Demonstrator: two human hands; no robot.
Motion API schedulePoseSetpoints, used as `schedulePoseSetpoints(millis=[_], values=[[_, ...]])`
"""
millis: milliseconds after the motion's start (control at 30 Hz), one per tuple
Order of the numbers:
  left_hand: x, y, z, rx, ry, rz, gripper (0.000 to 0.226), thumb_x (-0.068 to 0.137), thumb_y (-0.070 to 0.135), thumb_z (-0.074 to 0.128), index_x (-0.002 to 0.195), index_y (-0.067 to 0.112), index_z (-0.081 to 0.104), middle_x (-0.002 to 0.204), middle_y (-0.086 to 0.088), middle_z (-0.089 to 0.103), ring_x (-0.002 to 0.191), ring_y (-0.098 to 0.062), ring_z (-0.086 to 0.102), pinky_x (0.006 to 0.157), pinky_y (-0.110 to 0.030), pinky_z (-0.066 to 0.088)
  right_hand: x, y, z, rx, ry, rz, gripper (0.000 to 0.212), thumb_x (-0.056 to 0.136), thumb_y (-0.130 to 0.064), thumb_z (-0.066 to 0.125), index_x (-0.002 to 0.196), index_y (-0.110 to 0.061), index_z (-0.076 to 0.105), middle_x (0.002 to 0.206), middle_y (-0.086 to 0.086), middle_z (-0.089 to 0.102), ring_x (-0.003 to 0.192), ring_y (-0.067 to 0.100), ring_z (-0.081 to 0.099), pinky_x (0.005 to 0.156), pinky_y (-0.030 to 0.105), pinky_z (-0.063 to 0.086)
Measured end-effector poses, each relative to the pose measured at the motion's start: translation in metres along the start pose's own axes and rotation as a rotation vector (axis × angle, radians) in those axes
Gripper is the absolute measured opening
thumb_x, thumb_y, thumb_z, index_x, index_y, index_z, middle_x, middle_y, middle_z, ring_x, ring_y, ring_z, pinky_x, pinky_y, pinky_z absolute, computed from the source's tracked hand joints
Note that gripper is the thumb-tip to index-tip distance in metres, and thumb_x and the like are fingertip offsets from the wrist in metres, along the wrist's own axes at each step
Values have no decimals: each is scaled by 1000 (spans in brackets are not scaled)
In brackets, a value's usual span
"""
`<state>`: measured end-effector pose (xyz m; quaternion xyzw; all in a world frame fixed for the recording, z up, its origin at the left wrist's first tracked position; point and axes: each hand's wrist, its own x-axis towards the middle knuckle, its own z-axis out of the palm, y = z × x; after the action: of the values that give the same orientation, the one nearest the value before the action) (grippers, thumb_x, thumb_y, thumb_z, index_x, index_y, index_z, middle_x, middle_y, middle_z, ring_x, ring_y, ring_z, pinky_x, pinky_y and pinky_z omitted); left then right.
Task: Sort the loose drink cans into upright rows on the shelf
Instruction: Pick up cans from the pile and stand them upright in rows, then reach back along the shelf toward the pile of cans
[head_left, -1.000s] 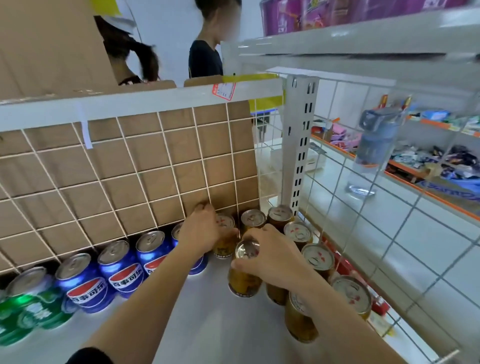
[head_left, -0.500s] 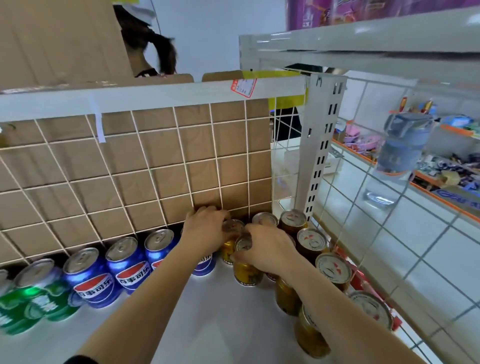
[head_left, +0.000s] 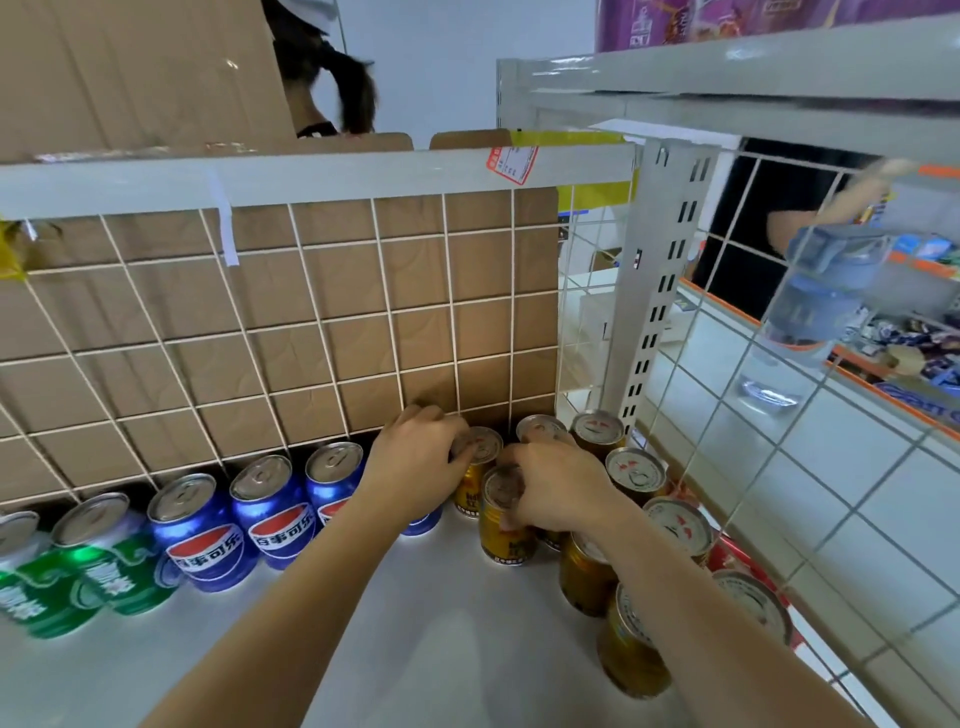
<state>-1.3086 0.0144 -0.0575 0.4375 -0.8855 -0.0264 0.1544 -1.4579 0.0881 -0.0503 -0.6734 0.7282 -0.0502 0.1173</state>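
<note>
Right hand (head_left: 556, 488): grip clenched over top of front gold can (head_left: 506, 535), shelf (head_left: 415, 649) 1 o'clock, likely seating it upright in row; left hand (head_left: 415, 462): grip grasping rear gold can (head_left: 474, 470), apparently steadying neighbour; Pepsi cans (head_left: 270, 514) ranked upright, 10 o'clock.

Glossy metal gold cans (head_left: 506, 525) with dull silver lids, shiny blue cans (head_left: 208, 540), smooth matt white shelf (head_left: 363, 639), painted wire grid (head_left: 322, 332), matt brown cardboard (head_left: 415, 291)
</note>
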Motion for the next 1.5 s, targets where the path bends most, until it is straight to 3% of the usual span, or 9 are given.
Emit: schedulePoseSetpoints(millis=[167, 333, 433, 533, 633, 800, 933, 1000, 1500], values=[[-15, 1, 1, -22, 101, -14, 26, 93, 39, 47, 110, 26, 64, 112, 6, 62, 110, -16, 47, 85, -26, 39, -4, 0, 5, -2, 28, 32, 66, 71, -49, 72, 130, -32, 49, 138, 1, 39, 130, 32, 30, 103, 49, 34], [-36, 4, 4, -68, 119, -102, 33, 94, 36, 49, 123, 24, 58, 124, 4, 58, 120, -15, 44, 92, -25, 38, -8, 3, 8, -39, 80, 21, 61, 74, -54, 67, 129, -35, 48, 138, 0, 41, 130, 32, 29, 102, 50, 30], [-54, 2, 2, -84, 88, -183, 43, 94, 38, 48, 136, 28, 44, 143, 6, 42, 134, -16, 33, 106, -30, 33, -13, -2, 13, -93, 168, 31, 68, 78, -56, 63, 137, -33, 38, 145, 1, 34, 134, 32, 24, 106, 51, 26], [-76, -2, -5, -91, 127, -216, 54, 93, 37, 50, 143, 27, 33, 149, 5, 33, 136, -18, 31, 105, -30, 36, -21, -28, 18, -62, 296, 4, 68, 82, -55, 57, 141, -34, 30, 149, 2, 25, 138, 32, 16, 112, 51, 16], [-100, -19, -17, -94, 185, -233, 59, 88, 33, 60, 142, 23, 36, 147, -1, 37, 134, -22, 36, 105, -33, 36, -28, -70, 27, -6, 340, -51, 65, 86, -52, 55, 142, -29, 31, 151, 4, 23, 139, 32, 16, 115, 50, 10], [-167, -74, -42, -26, 219, -284, 74, 70, 25, 77, 136, 12, 45, 137, -16, 49, 125, -39, 47, 99, -51, 40, -46, -162, 53, 45, 298, -157, 68, 88, -54, 50, 145, -26, 27, 156, 7, 12, 143, 32, 10, 114, 52, 6], [-243, -128, -70, 61, 173, -457, 79, 89, 42, 56, 150, 19, 13, 158, -9, 10, 146, -28, 7, 117, -38, 9, -65, -255, 79, 22, 179, -242, 69, 90, -59, 43, 147, -29, 18, 158, 5, -2, 145, 30, 1, 115, 52, 5], [-279, -154, -84, 87, 161, -530, 77, 93, 45, 46, 150, 21, 1, 159, -3, -2, 146, -23, -2, 117, -36, 3, -74, -299, 91, 30, 170, -292, 69, 89, -59, 44, 147, -28, 21, 158, 6, 1, 145, 31, 3, 114, 53, 7], [-533, -294, -174, 227, 262, -1076, 75, 92, 47, 44, 150, 27, 0, 158, -6, 4, 143, -27, 12, 114, -38, 14, -143, -587, 166, -6, -19, -775, 64, 91, -58, 40, 145, -27, 25, 157, 10, 3, 144, 31, 3, 115, 54, 10]])
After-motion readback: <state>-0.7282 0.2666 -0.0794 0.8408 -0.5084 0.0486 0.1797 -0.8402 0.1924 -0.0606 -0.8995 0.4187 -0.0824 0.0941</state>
